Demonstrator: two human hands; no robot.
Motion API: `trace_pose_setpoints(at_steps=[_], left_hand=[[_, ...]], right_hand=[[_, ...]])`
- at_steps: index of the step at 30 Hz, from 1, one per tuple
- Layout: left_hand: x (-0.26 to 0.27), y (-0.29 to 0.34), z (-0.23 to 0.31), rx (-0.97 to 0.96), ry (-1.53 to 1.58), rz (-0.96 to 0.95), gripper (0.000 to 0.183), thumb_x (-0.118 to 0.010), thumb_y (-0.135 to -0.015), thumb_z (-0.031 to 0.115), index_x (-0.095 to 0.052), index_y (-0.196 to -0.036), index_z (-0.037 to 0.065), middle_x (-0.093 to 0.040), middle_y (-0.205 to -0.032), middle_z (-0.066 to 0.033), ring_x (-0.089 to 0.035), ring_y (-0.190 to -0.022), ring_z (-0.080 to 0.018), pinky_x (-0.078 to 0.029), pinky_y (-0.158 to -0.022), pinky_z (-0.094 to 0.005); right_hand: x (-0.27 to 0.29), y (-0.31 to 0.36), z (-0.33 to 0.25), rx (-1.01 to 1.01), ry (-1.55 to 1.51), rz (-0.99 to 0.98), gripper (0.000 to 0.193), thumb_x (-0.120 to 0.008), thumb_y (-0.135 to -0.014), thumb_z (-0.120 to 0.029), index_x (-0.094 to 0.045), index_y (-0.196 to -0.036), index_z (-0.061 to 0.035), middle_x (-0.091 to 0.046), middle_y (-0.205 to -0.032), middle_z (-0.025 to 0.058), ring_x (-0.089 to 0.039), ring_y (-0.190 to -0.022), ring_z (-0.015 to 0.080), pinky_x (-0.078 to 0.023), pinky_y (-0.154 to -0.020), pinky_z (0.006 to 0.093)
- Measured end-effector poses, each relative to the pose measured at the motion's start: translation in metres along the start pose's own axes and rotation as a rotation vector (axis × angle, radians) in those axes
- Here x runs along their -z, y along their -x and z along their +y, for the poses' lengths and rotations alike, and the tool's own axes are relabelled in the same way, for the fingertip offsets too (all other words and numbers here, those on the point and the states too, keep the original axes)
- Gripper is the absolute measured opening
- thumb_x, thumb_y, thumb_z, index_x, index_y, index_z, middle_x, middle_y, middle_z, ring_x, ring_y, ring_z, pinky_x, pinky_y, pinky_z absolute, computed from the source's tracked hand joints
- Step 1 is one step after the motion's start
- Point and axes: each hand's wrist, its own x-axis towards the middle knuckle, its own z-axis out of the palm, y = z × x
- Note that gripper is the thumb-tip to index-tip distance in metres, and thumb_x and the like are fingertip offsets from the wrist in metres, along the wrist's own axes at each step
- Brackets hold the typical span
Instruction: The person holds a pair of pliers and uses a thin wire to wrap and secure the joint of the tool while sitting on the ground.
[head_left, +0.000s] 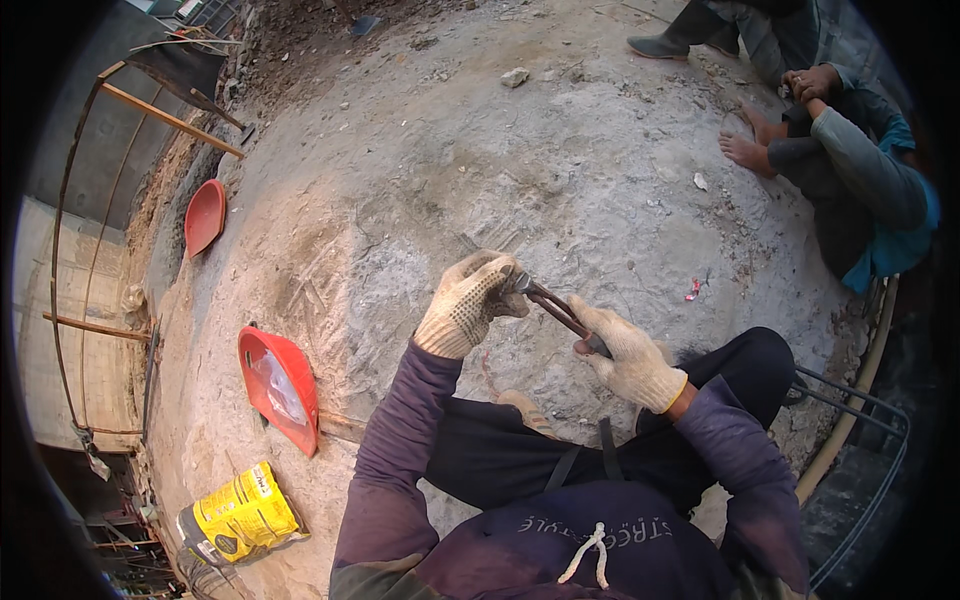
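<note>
From the head view I read the left hand (470, 300), in a cream knitted glove with dark dots, closed on the head end of a dark, slender, long-handled metal tool (556, 306). The tool is held above the ground, in front of the wearer's crossed legs. Its long axis slopes from upper left to lower right. The right hand (632, 358), in a cream knitted glove, is closed around the handle end. Both hands touch the tool, so I rate neither as nearer. The left fingers cover part of the head; I cannot tell what lies between its jaws.

Count, left to right:
- One yellow-and-black printed bag (240, 515).
- Two shallow red pans: one farther off (205, 217), one nearer (297, 430) with one clear plastic bag (282, 390) inside.
- One tool, two gloved hands.
- Two dark rubber boots (660, 47) on another person.
- One seated co-worker in teal and grey (880, 195).
</note>
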Motion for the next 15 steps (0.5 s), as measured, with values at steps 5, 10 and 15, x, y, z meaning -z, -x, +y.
trace_pose_setpoints(at_steps=[5,10,15], left_hand=[[0.0008,0.0001,-0.0012,-0.005,0.012,-0.001,0.034,-0.066,-0.098,0.022,-0.057,-0.115,-0.006,-0.064,-0.098,-0.0112,-0.069,-0.075,-0.0196,-0.065,-0.069,-0.0379],[-0.0004,0.0002,-0.0008,-0.011,-0.008,0.0,0.034,-0.066,-0.098,0.023,-0.057,-0.114,-0.006,-0.063,-0.097,-0.0113,-0.068,-0.074,-0.0189,-0.065,-0.069,-0.037],[-0.0003,-0.0006,-0.0018,-0.023,-0.019,0.03,0.034,-0.067,-0.098,0.025,-0.061,-0.111,-0.007,-0.067,-0.093,-0.0127,-0.071,-0.071,-0.0221,-0.064,-0.069,-0.0365]], right_hand=[[-0.0003,0.0008,-0.0007,-0.008,0.04,-0.003,0.081,-0.07,-0.081,0.003,-0.039,-0.155,-0.0126,-0.064,-0.11,0.0157,-0.065,-0.101,0.0326,-0.052,-0.09,0.0414],[0.0005,0.0023,-0.0003,-0.041,0.045,-0.019,0.082,-0.07,-0.082,0.002,-0.038,-0.156,-0.0151,-0.063,-0.103,0.014,-0.064,-0.097,0.0326,-0.052,-0.087,0.0419],[-0.0003,0.0027,0.0001,-0.059,0.053,-0.026,0.081,-0.07,-0.083,0.001,-0.038,-0.156,-0.0158,-0.062,-0.1,0.0146,-0.063,-0.095,0.0338,-0.052,-0.085,0.0418]])
